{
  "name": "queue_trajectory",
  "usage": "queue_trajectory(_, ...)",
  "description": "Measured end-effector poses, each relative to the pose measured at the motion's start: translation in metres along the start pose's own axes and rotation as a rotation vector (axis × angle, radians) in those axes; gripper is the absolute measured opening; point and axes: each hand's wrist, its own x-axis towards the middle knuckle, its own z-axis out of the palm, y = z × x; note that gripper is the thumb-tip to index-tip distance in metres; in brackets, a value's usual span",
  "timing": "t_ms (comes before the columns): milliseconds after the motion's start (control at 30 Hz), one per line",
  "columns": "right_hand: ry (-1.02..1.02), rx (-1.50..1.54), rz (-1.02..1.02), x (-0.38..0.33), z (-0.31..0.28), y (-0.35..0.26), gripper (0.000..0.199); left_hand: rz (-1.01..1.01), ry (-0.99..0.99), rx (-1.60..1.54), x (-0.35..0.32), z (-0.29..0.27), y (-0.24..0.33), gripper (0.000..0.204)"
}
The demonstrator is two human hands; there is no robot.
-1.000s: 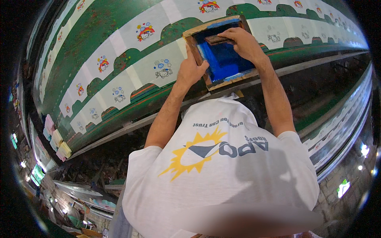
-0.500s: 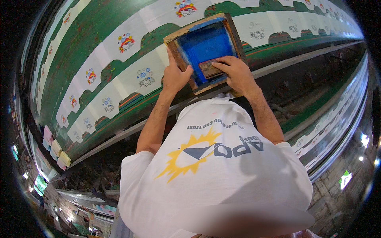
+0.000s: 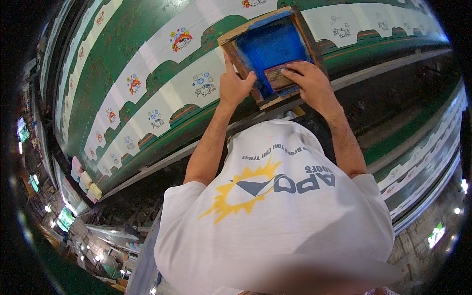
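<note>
A wooden printing screen frame point(image 3: 255, 22) with blue ink across its mesh lies on a white fabric strip point(image 3: 172, 108) at the near side of a long green table. My left hand point(image 3: 235, 88) grips the frame's left side, fingers along the outer edge and thumb on the near part. Inside the frame, at its near end, my right hand point(image 3: 312, 84) is closed on a wooden squeegee point(image 3: 279, 80). The squeegee's lower edge and the fabric under the frame are hidden. Left of the frame, the strip carries prints point(image 3: 203, 84) of black outlines with blue spots.
More white strips run along the green table point(image 3: 101, 59), the farther one with multicoloured prints point(image 3: 181, 39). A ledge point(image 3: 383, 69) borders the table's near side. Pastel stacked pieces point(image 3: 86, 182) sit at its left end. Another table with white strips point(image 3: 418, 172) stands at the right.
The whole view has shifted, so the table and frame appear farther right and higher. Both hands keep their holds, and the squeegee stays near the frame's near end.
</note>
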Motion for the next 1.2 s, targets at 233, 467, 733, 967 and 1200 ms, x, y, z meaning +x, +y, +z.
queue_trajectory(233,-0.047,0.071,-0.022,0.002,-0.003,0.016,0.054,-0.121,-0.055,-0.030,0.008,0.004,0.006,0.112)
queue_trajectory(467,-0.008,0.136,-0.069,0.006,-0.011,0.022,0.050,-0.136,-0.071,-0.001,0.007,0.002,0.005,0.109)
queue_trajectory(733,0.076,0.047,-0.130,0.019,0.003,0.026,0.043,-0.104,-0.044,-0.090,0.008,0.004,0.003,0.109)
queue_trajectory(967,0.013,0.113,-0.030,0.097,-0.007,0.040,0.044,-0.164,-0.077,-0.098,0.006,0.000,0.008,0.110)
queue_trajectory(1200,-0.062,-0.008,-0.030,0.129,-0.018,0.045,0.041,-0.213,-0.075,-0.067,0.005,0.001,0.005,0.108)
